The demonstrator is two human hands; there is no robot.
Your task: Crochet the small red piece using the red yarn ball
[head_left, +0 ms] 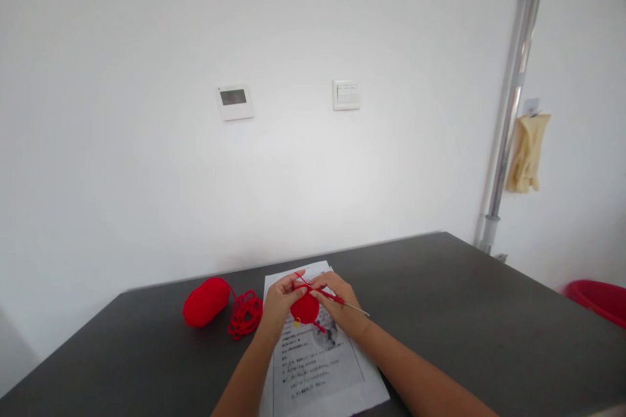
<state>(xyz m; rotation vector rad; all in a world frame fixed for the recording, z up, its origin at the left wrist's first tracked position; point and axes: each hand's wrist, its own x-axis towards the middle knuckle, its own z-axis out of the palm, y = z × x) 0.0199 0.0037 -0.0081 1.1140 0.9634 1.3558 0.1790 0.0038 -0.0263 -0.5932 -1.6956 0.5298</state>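
My left hand (280,300) pinches the upper left edge of a round red crochet piece (306,308), with a strand of red yarn running up by its fingertips. A crochet hook (333,297) with a red grip and a metal shaft is in my right hand (345,300), its tip at the top edge of the piece. A small yellow stitch marker (297,322) hangs from the lower left of the piece. From its bottom dangles a short red yarn tail (319,327). The hook's tip is hidden by my fingers.
Printed paper sheets (313,378) lie under my hands on the dark table (464,313). To the left are a red yarn ball (206,301) and loose yarn loops (245,315). Behind rises a white wall; a red basin (599,300) stands beyond the table's right edge.
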